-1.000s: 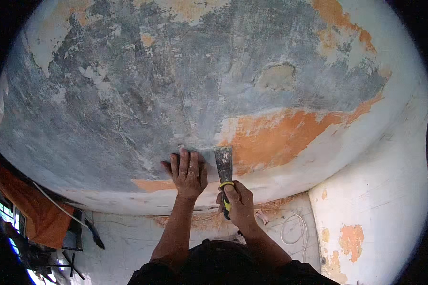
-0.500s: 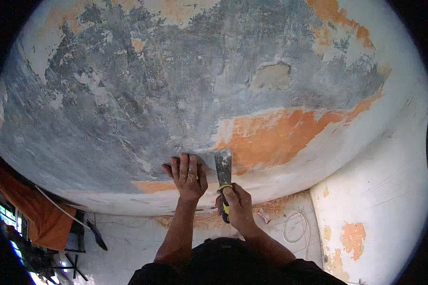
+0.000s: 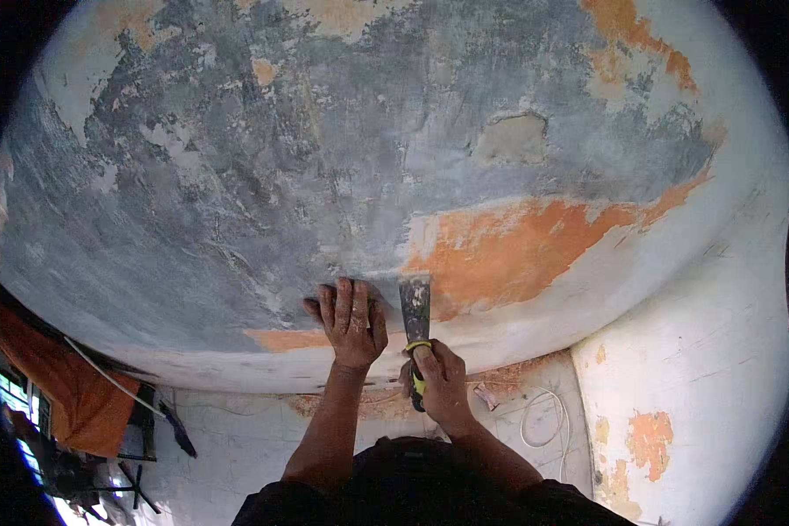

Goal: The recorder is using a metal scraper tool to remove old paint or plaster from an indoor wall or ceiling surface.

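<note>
A wall [image 3: 280, 175] with peeled paint fills most of the view, showing bare grey, white and an orange patch [image 3: 508, 254]. Fingers outstretched, my left hand [image 3: 352, 324] rests against the grey surface. Just to its right, my right hand [image 3: 440, 377] is wrapped round the black and yellow handle of a scraper [image 3: 415, 307]. The scraper's flat blade points up the wall, its edge at the left border of the orange patch. Pale specks cling to the blade.
At lower left hangs an orange cloth [image 3: 88, 386] beside a window and a dark-tipped pole [image 3: 180, 430]. A white cable loop [image 3: 523, 421] lies on the tiled floor [image 3: 254, 447]. The side wall [image 3: 693, 386] at right has orange patches.
The wall's upper part has shifted slightly right in view. The scraper blade sits a touch further right and more upright; both hands keep nearly the same place.
</note>
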{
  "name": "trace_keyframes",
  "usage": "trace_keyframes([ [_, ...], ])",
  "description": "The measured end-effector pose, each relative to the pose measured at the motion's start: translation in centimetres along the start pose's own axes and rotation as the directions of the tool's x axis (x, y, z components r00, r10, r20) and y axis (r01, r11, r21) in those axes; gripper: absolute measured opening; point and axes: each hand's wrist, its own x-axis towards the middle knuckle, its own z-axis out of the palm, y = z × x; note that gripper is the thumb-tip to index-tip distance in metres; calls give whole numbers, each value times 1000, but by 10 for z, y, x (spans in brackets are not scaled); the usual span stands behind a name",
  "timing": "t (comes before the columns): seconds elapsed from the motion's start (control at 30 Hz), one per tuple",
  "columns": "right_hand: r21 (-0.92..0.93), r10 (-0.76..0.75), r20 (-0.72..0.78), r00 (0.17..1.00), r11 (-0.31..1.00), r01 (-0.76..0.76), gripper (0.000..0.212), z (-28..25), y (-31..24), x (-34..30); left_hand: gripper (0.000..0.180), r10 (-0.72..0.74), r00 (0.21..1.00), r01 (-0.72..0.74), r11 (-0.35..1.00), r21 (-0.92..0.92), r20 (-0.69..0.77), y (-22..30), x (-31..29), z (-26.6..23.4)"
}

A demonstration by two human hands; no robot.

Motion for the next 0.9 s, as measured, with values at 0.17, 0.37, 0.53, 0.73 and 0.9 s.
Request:
trace_keyframes([
  [0.17, -5, 39, -51, 998, 999, -39, 34, -12, 38, 0, 46, 8, 1000, -9, 1000, -28, -9, 7, 4, 4],
  [0.37, 37, -5, -14, 1000, 999, 6, 35, -3, 10, 0, 45, 19, 1000, -19, 1000, -12, -25, 5, -2, 0],
  [0.53, 67, 108, -11, 994, 992, -107, 35, -1, 10, -7, 44, 22, 999, -23, 1000, -15, -45, 4, -2, 10],
  [0.73, -61, 65, -50, 997, 996, -68, 35, -7, 22, -7, 43, -1, 1000, 1, 999, -32, -7, 7, -5, 2],
  [0.9, -26, 28, -30, 999, 999, -29, 34, -6, 23, -3, 44, -10, 999, 9, 1000, -25, -31, 7, -4, 1],
])
